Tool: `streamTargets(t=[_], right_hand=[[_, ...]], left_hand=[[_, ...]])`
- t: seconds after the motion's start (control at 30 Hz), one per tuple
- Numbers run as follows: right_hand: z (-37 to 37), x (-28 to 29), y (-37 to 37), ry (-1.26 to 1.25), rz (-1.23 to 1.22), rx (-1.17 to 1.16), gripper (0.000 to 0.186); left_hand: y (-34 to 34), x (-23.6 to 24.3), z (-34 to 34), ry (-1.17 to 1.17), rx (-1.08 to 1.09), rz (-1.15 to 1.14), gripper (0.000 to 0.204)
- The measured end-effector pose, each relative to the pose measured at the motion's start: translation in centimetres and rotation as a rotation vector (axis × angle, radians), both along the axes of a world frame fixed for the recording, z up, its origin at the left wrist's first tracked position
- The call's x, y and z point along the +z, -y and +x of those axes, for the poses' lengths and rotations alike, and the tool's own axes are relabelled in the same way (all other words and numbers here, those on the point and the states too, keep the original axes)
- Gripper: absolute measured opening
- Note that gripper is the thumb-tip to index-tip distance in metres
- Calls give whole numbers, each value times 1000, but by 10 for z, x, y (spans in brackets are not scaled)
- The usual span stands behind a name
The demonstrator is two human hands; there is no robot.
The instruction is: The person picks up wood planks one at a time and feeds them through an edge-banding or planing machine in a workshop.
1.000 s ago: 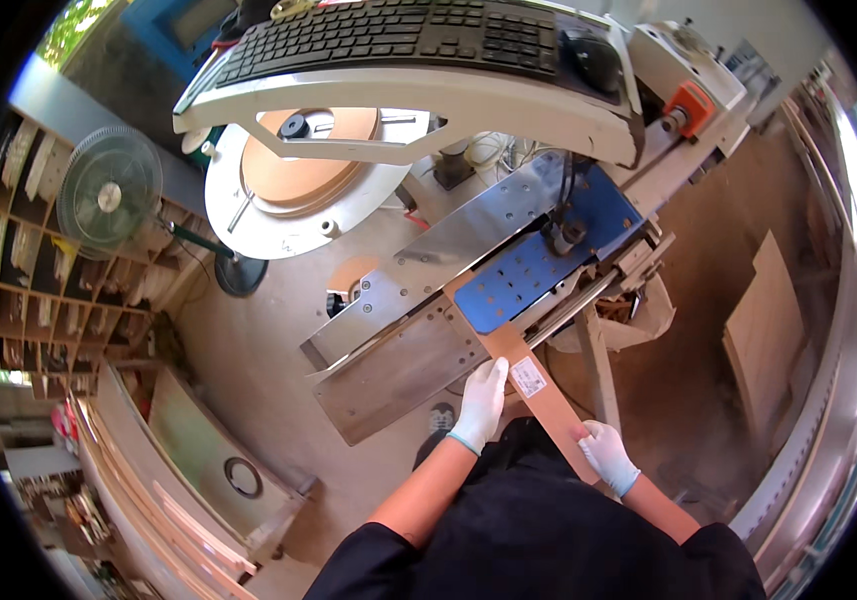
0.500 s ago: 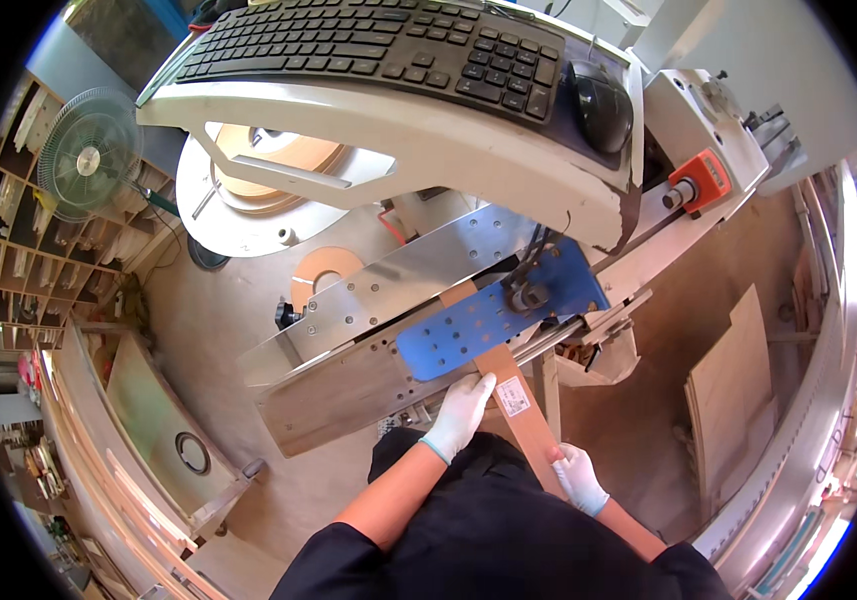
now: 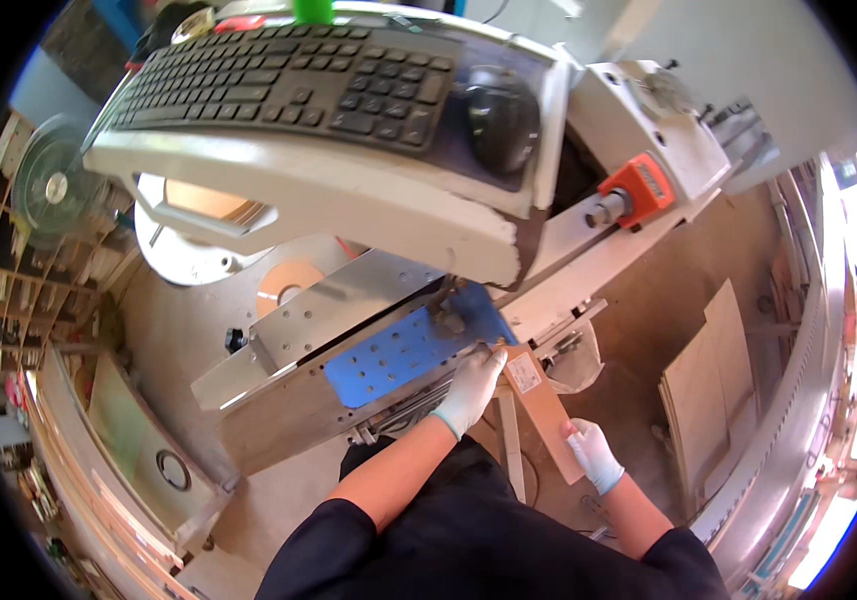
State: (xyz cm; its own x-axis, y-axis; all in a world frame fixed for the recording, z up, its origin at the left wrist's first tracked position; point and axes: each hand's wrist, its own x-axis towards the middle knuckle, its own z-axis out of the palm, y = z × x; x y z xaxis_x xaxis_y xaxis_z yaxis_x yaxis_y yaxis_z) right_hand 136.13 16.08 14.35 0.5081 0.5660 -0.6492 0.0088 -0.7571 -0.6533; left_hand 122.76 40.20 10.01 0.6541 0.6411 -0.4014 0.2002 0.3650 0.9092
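My gloved left hand [image 3: 473,385] grips the upper end of a long brown board [image 3: 548,420] with a white label, at the lower right edge of a perforated blue plate [image 3: 378,360]. My gloved right hand [image 3: 593,450] holds the board's lower end, fingers curled round its side. The plate lies on a metal machine bed [image 3: 278,430], alongside a steel rail [image 3: 318,305]. A dark fitting on the plate is partly hidden by the white console [image 3: 338,200].
A keyboard [image 3: 268,85] and black mouse [image 3: 498,125] sit on the console. An orange block [image 3: 643,185] is mounted at right. A fan [image 3: 58,190] and shelves stand left, leaning panels [image 3: 703,400] right, and a bench [image 3: 148,450] lower left.
Both hands have moved the board rightward relative to the machine; its upper end is now at the plate's right edge instead of reaching under its middle. The camera view has shifted.
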Motion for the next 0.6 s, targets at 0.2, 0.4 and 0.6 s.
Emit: streamTargets(t=[0.2,0.4,0.6], right_hand=[[22,24,-17,289,-116,14,40],[-38,49,-39,1129,205,-208,29],[-255,-16,77,836,141,-199,53]], left_hand=[[-4,-74,39,1,-70,-124,43],[-3,-31,17,-131,-443,-390,51],[60,-124,-143,-229,-703,-743,38]])
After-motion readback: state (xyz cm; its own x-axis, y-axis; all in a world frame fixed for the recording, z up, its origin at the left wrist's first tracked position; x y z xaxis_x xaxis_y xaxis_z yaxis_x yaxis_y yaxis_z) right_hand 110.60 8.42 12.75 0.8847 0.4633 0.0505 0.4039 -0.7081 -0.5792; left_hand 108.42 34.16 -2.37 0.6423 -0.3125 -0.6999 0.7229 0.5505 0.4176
